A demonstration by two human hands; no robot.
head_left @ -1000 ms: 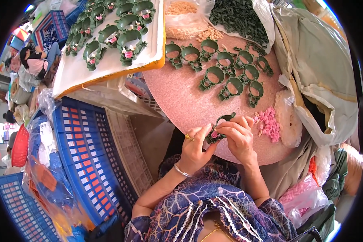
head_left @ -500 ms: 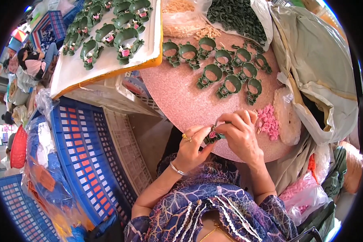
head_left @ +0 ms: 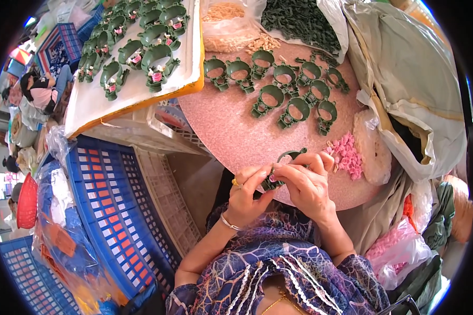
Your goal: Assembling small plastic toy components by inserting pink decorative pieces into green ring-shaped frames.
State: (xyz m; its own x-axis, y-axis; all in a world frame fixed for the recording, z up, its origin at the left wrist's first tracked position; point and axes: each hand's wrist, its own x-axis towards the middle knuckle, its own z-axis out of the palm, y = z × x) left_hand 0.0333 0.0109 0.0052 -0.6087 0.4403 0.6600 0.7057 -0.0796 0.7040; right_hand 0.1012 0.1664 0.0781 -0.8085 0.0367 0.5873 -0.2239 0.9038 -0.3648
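Pinching a green ring-shaped piece (head_left: 292,154) in the nearly closed left hand (head_left: 247,198) over the near edge of the pink tabletop (head_left: 231,131), with the right hand (head_left: 310,188) curled over much of it, any grip too hidden to tell, opposite a green heap (head_left: 302,23) cut off above.

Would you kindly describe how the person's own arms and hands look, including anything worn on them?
The left hand wears a yellow ring, with a silvery bracelet at the wrist. The right hand shows no jewellery. Neither is gloved. The sleeves are dark blue and purple with pale branching lines.
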